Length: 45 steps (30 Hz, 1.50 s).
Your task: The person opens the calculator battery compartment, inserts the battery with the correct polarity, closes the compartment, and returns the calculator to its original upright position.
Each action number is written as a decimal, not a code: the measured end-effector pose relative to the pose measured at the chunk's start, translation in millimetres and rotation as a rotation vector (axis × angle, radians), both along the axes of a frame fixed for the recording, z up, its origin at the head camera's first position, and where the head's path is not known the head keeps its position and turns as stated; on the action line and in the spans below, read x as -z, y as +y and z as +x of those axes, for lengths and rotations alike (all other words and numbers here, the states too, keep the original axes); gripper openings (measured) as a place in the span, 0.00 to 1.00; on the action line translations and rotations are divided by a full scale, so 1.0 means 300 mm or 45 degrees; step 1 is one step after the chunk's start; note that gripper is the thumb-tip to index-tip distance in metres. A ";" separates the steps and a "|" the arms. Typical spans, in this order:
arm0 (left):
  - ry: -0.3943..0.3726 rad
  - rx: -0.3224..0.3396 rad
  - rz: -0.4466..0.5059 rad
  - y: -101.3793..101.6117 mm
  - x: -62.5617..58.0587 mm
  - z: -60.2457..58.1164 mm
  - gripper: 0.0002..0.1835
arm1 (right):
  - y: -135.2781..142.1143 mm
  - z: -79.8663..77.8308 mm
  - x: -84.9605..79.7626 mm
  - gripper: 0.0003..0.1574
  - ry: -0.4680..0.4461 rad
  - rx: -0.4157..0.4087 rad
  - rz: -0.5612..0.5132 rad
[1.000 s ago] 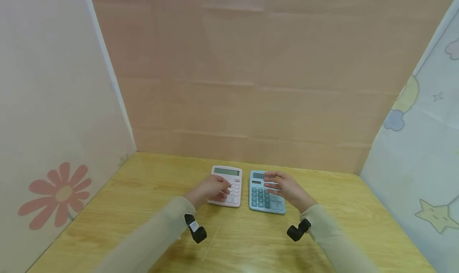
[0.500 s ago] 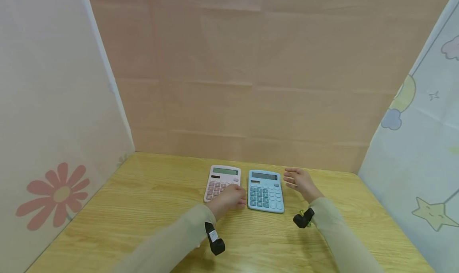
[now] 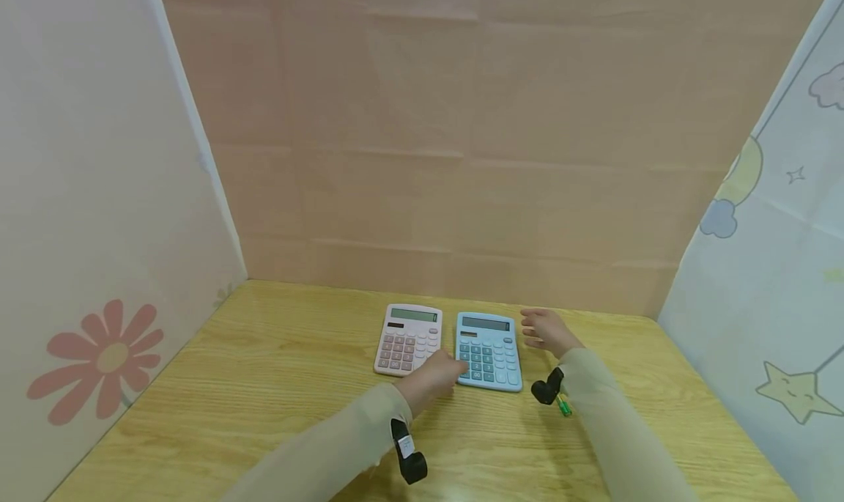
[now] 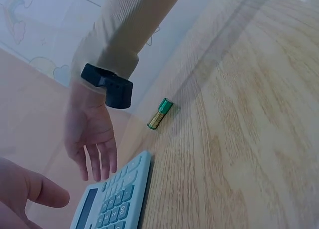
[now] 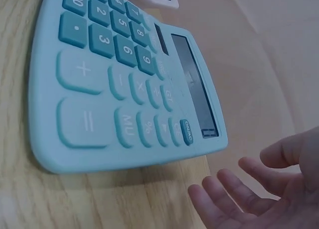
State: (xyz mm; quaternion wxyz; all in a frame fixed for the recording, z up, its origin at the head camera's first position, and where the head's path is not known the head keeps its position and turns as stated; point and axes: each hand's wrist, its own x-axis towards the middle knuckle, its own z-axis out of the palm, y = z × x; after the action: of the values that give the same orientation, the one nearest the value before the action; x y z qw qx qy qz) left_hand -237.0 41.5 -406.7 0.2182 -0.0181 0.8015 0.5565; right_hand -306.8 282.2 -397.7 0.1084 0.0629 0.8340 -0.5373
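Note:
Two calculators lie side by side on the wooden table, a pink one (image 3: 399, 348) on the left and a blue one (image 3: 491, 352) on the right. My left hand (image 3: 431, 377) hovers over the near gap between them, its fingertips by the blue one's lower left corner; the left wrist view shows its thumb (image 4: 47, 191) extended. Just right of the blue calculator is my right hand (image 3: 550, 331), with loosely spread fingers (image 5: 239, 186) and nothing held. A green and gold battery (image 4: 160, 113) lies on the table, partly hidden under the right wrist in the head view.
The wooden table (image 3: 297, 341) is bounded by a tan backdrop (image 3: 422, 157) behind. Pale printed sheets stand at the sides, a flower-patterned one (image 3: 99, 194) on the left and a star-patterned one (image 3: 778, 282) on the right. Both wrists wear black cameras.
My left hand has moved right and nearer, from over the pink calculator to the blue one's corner. My right hand has shifted right off the blue calculator, and the battery has come into view.

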 end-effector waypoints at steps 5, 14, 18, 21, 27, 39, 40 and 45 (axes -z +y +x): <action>-0.034 -0.016 0.040 0.004 0.003 0.008 0.26 | -0.018 -0.013 -0.009 0.33 -0.052 -0.075 0.033; -0.103 -0.088 0.131 0.005 0.006 0.010 0.23 | -0.046 -0.050 0.007 0.33 -0.125 -0.061 0.033; -0.129 -0.111 0.162 0.008 0.002 0.009 0.26 | -0.053 -0.056 0.016 0.32 -0.127 -0.045 0.049; -0.144 -0.121 0.190 0.009 0.005 0.006 0.27 | -0.056 -0.057 0.018 0.32 -0.119 -0.048 0.073; -0.164 -0.106 0.220 0.009 0.011 0.001 0.28 | -0.062 -0.063 0.027 0.30 -0.106 -0.013 0.112; -0.107 -0.126 0.213 0.031 0.031 -0.008 0.24 | -0.085 -0.067 0.048 0.25 -0.085 0.119 0.154; -0.097 -0.126 0.206 0.032 0.034 -0.008 0.23 | -0.085 -0.067 0.050 0.25 -0.083 0.126 0.158; -0.083 -0.114 0.187 0.034 0.034 -0.006 0.24 | -0.083 -0.068 0.059 0.24 -0.069 0.142 0.162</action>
State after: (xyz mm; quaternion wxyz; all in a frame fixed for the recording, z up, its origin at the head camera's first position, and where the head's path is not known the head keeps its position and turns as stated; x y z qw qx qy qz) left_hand -238.7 51.7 -417.0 0.2200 -0.0559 0.7494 0.6219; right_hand -327.1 257.4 -415.5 0.0966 0.1303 0.8584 -0.4867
